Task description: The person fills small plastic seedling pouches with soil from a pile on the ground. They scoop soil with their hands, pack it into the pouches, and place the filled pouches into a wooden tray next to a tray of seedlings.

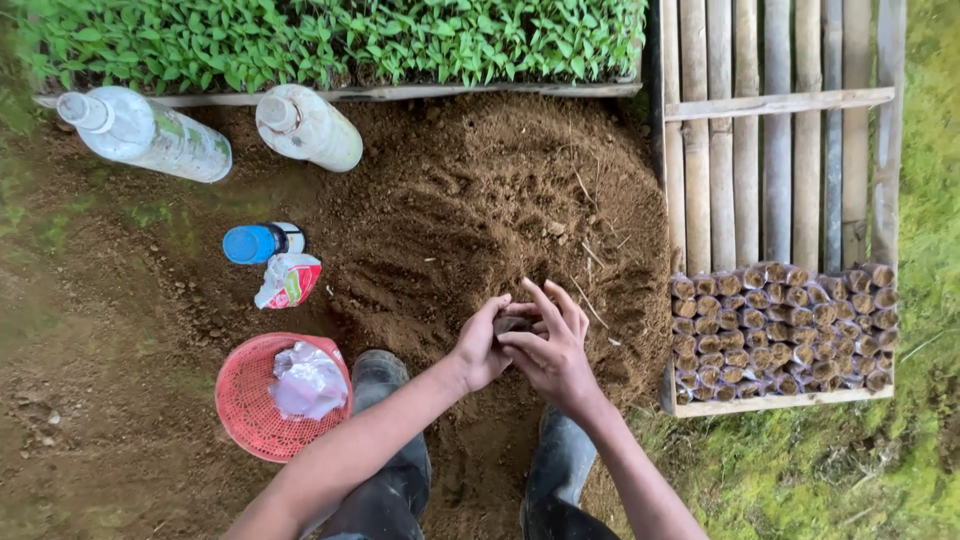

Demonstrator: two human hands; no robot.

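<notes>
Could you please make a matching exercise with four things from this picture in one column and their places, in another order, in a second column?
Things:
1. red basket
2. seedlings
3. filled soil pots
4. blue-capped bottle

Places:
A. in rows on the bamboo rack at the right
B. along the top edge, behind the soil heap
C. lying on the ground, above a small packet
D. beside the left boot, holding crumpled plastic

Pairs: 1-D, 2-B, 3-A, 4-C

Seedling tray (330,40) spans the top; soil heap (480,200) lies centre; two bottles (150,135) upper left; basket (240,400) lower left; filled pots (780,330) on slatted rack (780,130), right.
</notes>
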